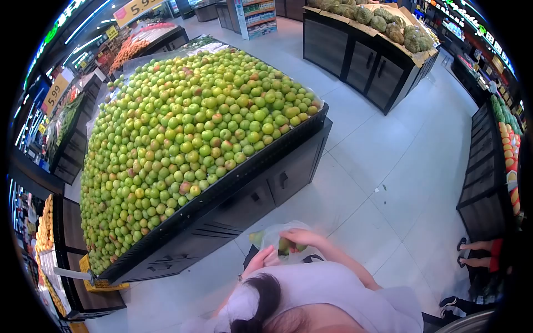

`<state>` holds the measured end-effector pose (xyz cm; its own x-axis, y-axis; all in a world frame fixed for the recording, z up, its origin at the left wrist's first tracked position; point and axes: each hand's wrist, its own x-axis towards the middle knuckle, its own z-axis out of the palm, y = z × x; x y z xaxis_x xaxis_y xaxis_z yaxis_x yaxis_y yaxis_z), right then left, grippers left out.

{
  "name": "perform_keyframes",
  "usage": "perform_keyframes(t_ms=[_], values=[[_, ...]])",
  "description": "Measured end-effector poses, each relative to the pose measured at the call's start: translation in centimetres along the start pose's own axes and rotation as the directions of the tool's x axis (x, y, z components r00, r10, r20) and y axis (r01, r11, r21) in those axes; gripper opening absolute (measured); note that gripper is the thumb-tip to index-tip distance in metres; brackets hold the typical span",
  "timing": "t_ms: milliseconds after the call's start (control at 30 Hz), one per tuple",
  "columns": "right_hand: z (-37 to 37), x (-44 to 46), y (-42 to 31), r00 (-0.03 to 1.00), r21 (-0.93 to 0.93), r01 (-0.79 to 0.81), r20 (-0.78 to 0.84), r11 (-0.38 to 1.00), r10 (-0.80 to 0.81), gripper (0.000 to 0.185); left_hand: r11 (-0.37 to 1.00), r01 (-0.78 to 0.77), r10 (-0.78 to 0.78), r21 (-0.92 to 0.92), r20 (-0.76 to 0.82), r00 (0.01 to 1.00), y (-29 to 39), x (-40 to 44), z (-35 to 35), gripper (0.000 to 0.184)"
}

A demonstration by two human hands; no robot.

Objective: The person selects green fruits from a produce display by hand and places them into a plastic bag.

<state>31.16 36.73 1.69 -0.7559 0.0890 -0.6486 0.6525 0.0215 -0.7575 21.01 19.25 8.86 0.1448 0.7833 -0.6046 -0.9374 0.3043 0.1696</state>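
A clear plastic bag with green and reddish fruit inside hangs before my body, low in the head view. My left hand is closed on the bag's near left side. On the opposite side, my right hand curls over the bag's edge, its fingers partly hidden by plastic. Just beyond the bag stands a big dark display bin, heaped with small round green fruit, some blushed red, that look like plums. Both hands are apart from that heap.
Durians lie on a dark cabinet across the tiled floor. A dark fruit stand lines the right side. Another person's legs show at lower right. A yellow crate sits by the bin's left corner.
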Motion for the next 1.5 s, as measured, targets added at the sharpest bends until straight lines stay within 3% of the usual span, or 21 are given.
perform_keyframes(t_ms=[67, 200, 233, 300, 333, 400, 467, 500, 533, 633, 700, 733, 833, 933, 967, 1067, 1133, 1233, 1300, 1367, 1500], values=[[1.2, 3.1, 3.9, 0.985, -0.065, -0.157, -0.086, 0.985, 0.151, 0.045, 0.998, -0.053, 0.058, 0.039, -0.137, 0.989, 0.1, 0.5, 0.5, 0.030], [-1.9, 1.6, 1.2, 0.965, -0.009, -0.064, -0.254, 0.998, 0.060, 0.036, 0.997, -0.081, 0.080, 0.019, 0.047, 0.996, 1.4, 2.9, -2.2, 0.033], [-2.4, 2.6, 2.2, 0.974, 0.298, 0.057, -0.225, 0.953, 0.012, 0.035, 0.996, -0.083, 0.081, 0.022, 0.076, 0.994, 2.2, 2.9, -1.0, 0.032], [-4.1, 4.4, 3.2, 0.967, 0.787, 0.247, -0.238, 0.565, -0.090, 0.032, 0.996, -0.077, 0.072, 0.041, 0.105, 0.992, 3.7, 3.8, -0.1, 0.032], [-5.0, 4.6, 2.9, 0.988, 0.928, 0.133, -0.153, 0.347, 0.029, 0.026, 0.997, -0.068, 0.063, 0.045, 0.101, 0.993, 4.2, 4.6, -0.1, 0.032], [-5.6, 5.8, 3.1, 0.955, 0.594, 0.263, -0.272, 0.760, -0.118, 0.030, 0.999, -0.045, 0.042, 0.023, 0.121, 0.992, 5.4, 6.0, 0.1, 0.031], [-4.7, 7.4, 3.2, 0.930, 0.175, 0.243, -0.320, 0.954, -0.178, 0.036, 0.999, -0.017, 0.021, -0.026, 0.153, 0.988, 6.9, 6.5, 0.1, 0.031], [-4.3, 8.2, 2.8, 0.919, -0.004, 0.170, -0.360, 0.985, -0.160, 0.040, 0.999, -0.038, 0.041, -0.029, 0.133, 0.990, 7.5, 6.5, 1.0, 0.031], [-4.8, 6.9, -1.1, 0.974, -0.124, -0.153, -0.188, 0.981, 0.128, 0.047, 0.998, -0.060, 0.062, -0.029, 0.108, 0.992, 8.4, 5.7, 2.3, 0.031], [-5.8, 8.7, -2.4, 0.978, -0.555, -0.041, -0.194, 0.831, -0.082, 0.049, 0.989, -0.101, 0.111, -0.103, 0.097, 0.989, 10.6, 6.6, 1.8, 0.027], [-8.7, 8.1, -7.3, 0.997, -0.513, 0.008, -0.058, 0.858, -0.044, 0.046, 0.977, -0.114, 0.134, -0.180, 0.104, 0.985, 11.0, 8.1, -0.6, 0.025], [-10.3, 8.1, -8.3, 0.998, -0.545, 0.036, -0.031, 0.838, -0.063, 0.044, 0.953, -0.061, 0.168, -0.297, 0.351, 0.921, 11.0, 9.4, -2.5, 0.022], [-16.7, 7.1, -16.0, 0.905, -0.007, 0.355, 0.253, 0.935, -0.342, 0.047, 0.915, 0.034, 0.189, -0.403, 0.500, 0.845, 12.4, 9.4, -2.1, 0.022], [-24.0, 7.6, -22.4, 0.798, 0.421, 0.420, 0.250, 0.804, -0.548, 0.047, 0.904, -0.035, 0.126, -0.426, 0.187, 0.974, 13.2, 8.6, 0.0, 0.030], [-26.2, 8.3, -24.2, 0.842, 0.268, 0.502, 0.065, 0.822, -0.535, 0.044, 0.905, -0.064, 0.139, -0.421, 0.150, 0.979, 13.5, 8.5, 0.2, 0.033], [-30.1, 12.1, -30.1, 0.714, -0.210, 0.519, -0.427, 0.829, -0.555, 0.031, 0.903, -0.144, 0.227, -0.405, 0.166, 0.960, 14.1, 8.7, 0.2, 0.039], [-33.5, 18.0, -31.9, 0.550, -0.375, 0.637, -0.391, 0.674, -0.738, 0.040, 0.903, -0.235, 0.306, -0.358, 0.157, 0.939, 14.1, 9.4, 0.6, 0.040], [-35.1, 24.9, -35.7, 0.323, -0.769, 0.406, -0.385, 0.494, -0.865, 0.051, 0.842, -0.270, 0.253, -0.468, -0.100, 0.962, 14.4, 9.9, 3.4, 0.041], [-36.1, 30.5, -35.8, 0.276, -0.892, 0.165, -0.367, 0.421, -0.888, 0.052, 0.757, -0.324, 0.328, -0.567, -0.099, 0.940, 13.5, 11.7, 4.0, 0.041], [-35.9, 31.7, -36.1, 0.502, -0.880, 0.085, -0.368, 0.468, -0.783, 0.052, 0.693, -0.391, 0.432, -0.605, -0.086, 0.898, 12.6, 13.0, 4.8, 0.041], [-36.4, 32.6, -36.4, 0.445, -0.926, 0.084, -0.295, 0.367, -0.845, 0.049, 0.607, -0.481, 0.544, -0.632, -0.111, 0.832, 11.7, 16.1, 6.7, 0.044]])
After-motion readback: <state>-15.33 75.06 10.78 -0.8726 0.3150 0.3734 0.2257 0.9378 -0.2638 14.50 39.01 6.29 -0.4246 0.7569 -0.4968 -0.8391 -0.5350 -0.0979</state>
